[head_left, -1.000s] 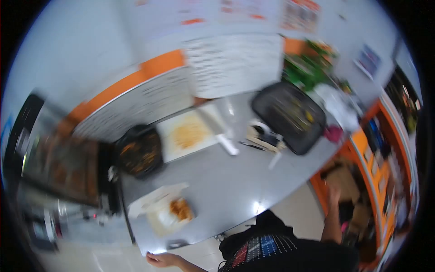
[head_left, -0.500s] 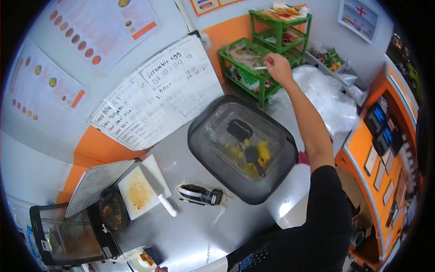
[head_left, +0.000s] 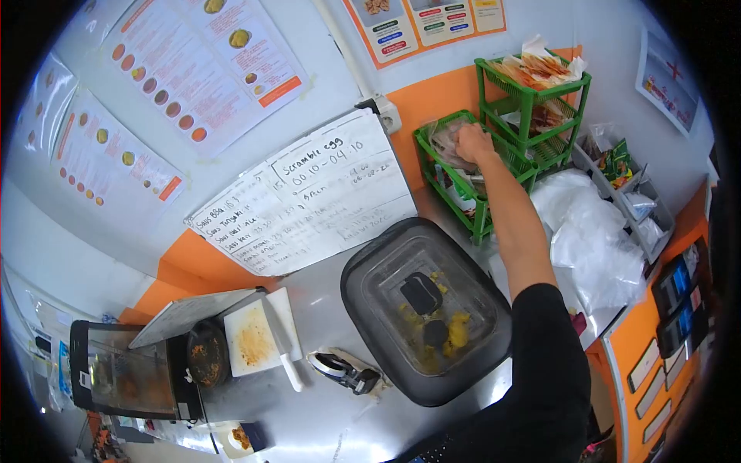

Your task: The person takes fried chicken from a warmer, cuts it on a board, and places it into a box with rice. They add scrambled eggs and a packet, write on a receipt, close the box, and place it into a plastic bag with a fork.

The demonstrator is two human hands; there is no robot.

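My right hand [head_left: 474,143] reaches into the upper left basket of a green plastic rack [head_left: 480,207]. Its fingers are bent down onto thin clear plastic packaging [head_left: 444,142] in that basket; the fingertips are hidden, so what they grip cannot be made out. Below my forearm stands a dark pan with a clear lid [head_left: 422,309], yellow food showing through. My left hand is out of view. Near the bottom edge lies a white dish of brown food [head_left: 240,438] beside a dark flat object [head_left: 252,437].
White cutting boards [head_left: 253,337] carry a knife [head_left: 291,372]. Right of them lies a black device [head_left: 344,373]. A dark pan [head_left: 207,353] and a glass-fronted case [head_left: 127,371] stand at left. Clear plastic bags [head_left: 590,239] lie at right, by a grey bin [head_left: 652,235].
My right hand has moved from the rack's front edge down into the basket; the small light item it held no longer shows. My left hand has left the view. The view has shifted.
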